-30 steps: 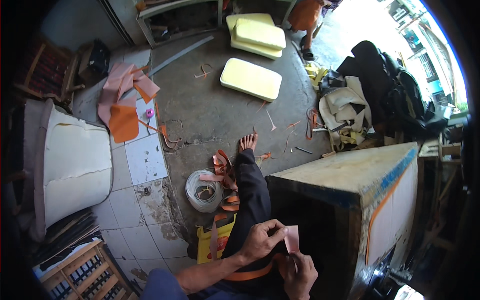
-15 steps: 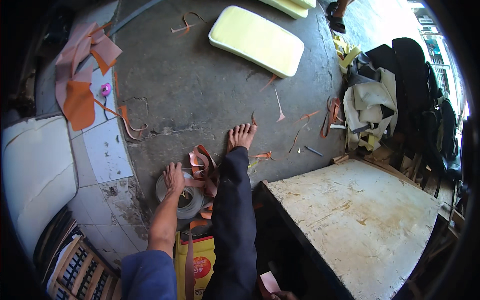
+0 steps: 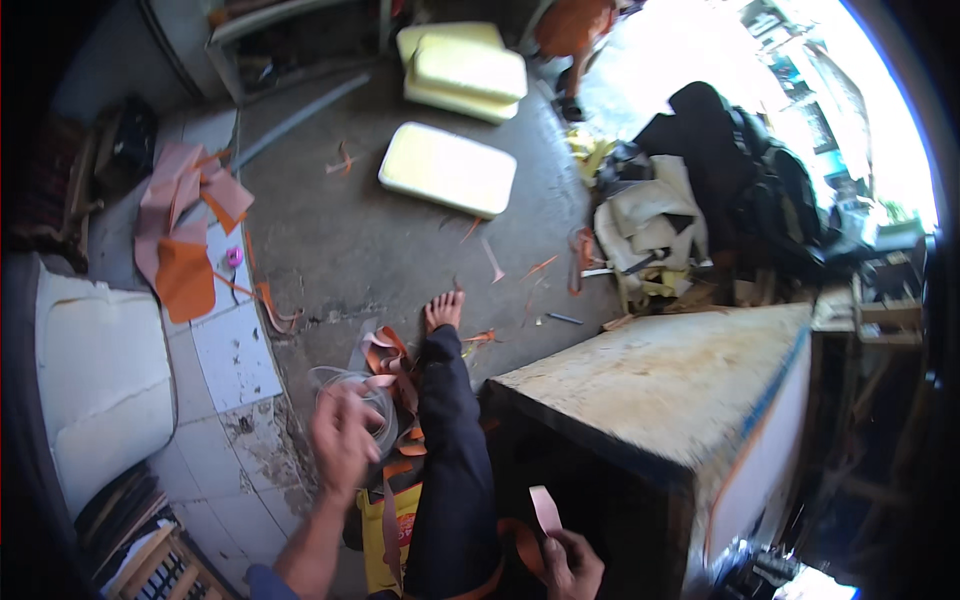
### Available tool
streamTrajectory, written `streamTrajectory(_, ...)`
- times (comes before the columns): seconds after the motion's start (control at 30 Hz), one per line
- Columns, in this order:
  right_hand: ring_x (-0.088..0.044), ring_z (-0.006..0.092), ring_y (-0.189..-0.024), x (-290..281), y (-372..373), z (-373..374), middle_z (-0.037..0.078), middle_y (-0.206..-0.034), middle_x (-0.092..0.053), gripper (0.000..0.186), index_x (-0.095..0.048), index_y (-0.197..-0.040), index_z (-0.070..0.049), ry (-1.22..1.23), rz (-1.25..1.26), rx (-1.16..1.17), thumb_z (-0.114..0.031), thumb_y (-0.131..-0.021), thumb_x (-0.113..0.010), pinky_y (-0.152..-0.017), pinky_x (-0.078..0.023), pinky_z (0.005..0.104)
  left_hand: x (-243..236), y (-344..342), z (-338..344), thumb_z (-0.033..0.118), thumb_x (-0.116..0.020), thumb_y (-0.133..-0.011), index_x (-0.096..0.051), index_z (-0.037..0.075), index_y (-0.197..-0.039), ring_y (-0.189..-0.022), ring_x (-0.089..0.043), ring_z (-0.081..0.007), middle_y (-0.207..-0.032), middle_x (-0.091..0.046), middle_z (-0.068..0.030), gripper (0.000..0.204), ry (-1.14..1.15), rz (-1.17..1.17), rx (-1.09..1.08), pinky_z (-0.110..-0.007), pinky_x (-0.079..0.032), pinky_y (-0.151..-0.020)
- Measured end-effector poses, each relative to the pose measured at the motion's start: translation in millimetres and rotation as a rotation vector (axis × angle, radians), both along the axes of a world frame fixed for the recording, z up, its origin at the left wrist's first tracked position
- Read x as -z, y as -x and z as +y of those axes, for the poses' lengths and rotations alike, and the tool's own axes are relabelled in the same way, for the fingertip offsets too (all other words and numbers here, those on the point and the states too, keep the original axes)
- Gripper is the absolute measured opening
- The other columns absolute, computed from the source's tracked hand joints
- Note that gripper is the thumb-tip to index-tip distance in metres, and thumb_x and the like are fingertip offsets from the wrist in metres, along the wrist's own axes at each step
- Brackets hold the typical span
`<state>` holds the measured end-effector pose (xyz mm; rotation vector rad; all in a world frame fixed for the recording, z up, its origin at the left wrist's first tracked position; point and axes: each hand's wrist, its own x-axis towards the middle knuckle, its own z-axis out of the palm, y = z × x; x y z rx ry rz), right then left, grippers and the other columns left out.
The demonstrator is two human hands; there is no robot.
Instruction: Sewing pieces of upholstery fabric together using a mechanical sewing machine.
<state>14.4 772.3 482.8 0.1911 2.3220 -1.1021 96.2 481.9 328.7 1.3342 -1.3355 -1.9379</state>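
Observation:
My left hand point(image 3: 343, 435) is raised at the coil of clear cord or tubing point(image 3: 383, 415) on the floor. Motion smears its fingers, so their hold cannot be made out; a thin clear loop rises beside them. Several orange-and-pink strips point(image 3: 388, 350) lie tangled just beyond the coil. At the lower edge my right hand point(image 3: 573, 568) is closed on a strip point(image 3: 544, 508), its pale pink end sticking up past the thumb. An orange length of it curves to the left of the hand. Below the coil stands a yellow bag or packet point(image 3: 374, 550), partly hidden by my leg.
A worn wooden-topped bench point(image 3: 660, 375) stands on the right. Pale yellow foam cushions point(image 3: 448, 168) lie ahead on the floor. Fabric scraps point(image 3: 185, 275) and a pink tape measure point(image 3: 235, 257) are at left. Offcuts point(image 3: 650, 220) pile up far right; another person point(image 3: 572, 45) is beyond.
My view has tilted up and turned right. My left hand has lifted off the coil, and a loop of clear cord now stands up. My right hand has come further into view with the strip.

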Motion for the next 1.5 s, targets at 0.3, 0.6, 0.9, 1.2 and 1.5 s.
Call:
streamTrajectory(0.3,-0.070,0.0082,-0.094,-82,-52,75,0.005,-0.110,-0.077,0.033,-0.075,-0.126,0.003,0.626,0.199,0.509,-0.022,-0.105,-0.074,-0.083,-0.057,0.0237,-220,-44,246,0.011,-0.071,-0.102,-0.072,0.002,-0.112,-0.064,-0.068,-0.0247,-0.079,-0.073,-0.0119,0.013,0.419,0.465,0.780,-0.036,-0.054,-0.059)
streamTrajectory(0.6,-0.068,0.0052,-0.088,-111,-146,156,0.003,-0.104,-0.077,0.026,-0.074,-0.125,0.003,0.975,0.399,0.437,-0.015,-0.106,-0.072,-0.077,-0.055,0.0205,-242,-55,299,0.024,-0.060,-0.112,-0.070,-0.003,-0.126,-0.099,-0.067,-0.0132,-0.114,-0.069,-0.0094,0.033,0.100,0.506,1.096,-0.029,-0.055,-0.084)
streamTrajectory(0.9,-0.073,0.0098,-0.083,-106,-183,197,0.009,-0.096,-0.079,0.022,-0.076,-0.117,0.000,0.720,0.786,0.496,-0.015,-0.101,-0.078,-0.071,-0.059,0.0276,-291,-65,369,0.022,-0.061,-0.112,-0.073,-0.002,-0.126,-0.093,-0.068,-0.0086,-0.110,-0.076,-0.0065,0.029,0.038,0.535,1.036,-0.025,-0.056,-0.084)
streamTrajectory(1.2,-0.074,0.0121,-0.085,-112,-203,236,0.009,-0.096,-0.079,0.021,-0.075,-0.111,-0.002,0.529,0.900,0.523,-0.019,-0.099,-0.080,-0.073,-0.060,0.0299,-315,-65,415,0.015,-0.065,-0.109,-0.074,0.000,-0.105,-0.078,-0.056,-0.0030,-0.085,-0.062,0.0041,0.018,0.270,0.615,1.106,-0.023,-0.046,-0.069)
streamTrajectory(1.5,-0.073,0.0134,-0.098,-111,-206,297,0.007,-0.108,-0.078,0.028,-0.071,-0.116,0.000,1.038,0.559,0.684,-0.021,-0.100,-0.080,-0.088,-0.059,0.0310,-301,-62,464,0.013,-0.066,-0.107,-0.075,-0.002,-0.107,-0.085,-0.062,-0.0061,-0.096,-0.067,-0.0005,0.017,0.231,0.562,1.316,-0.026,-0.049,-0.073)
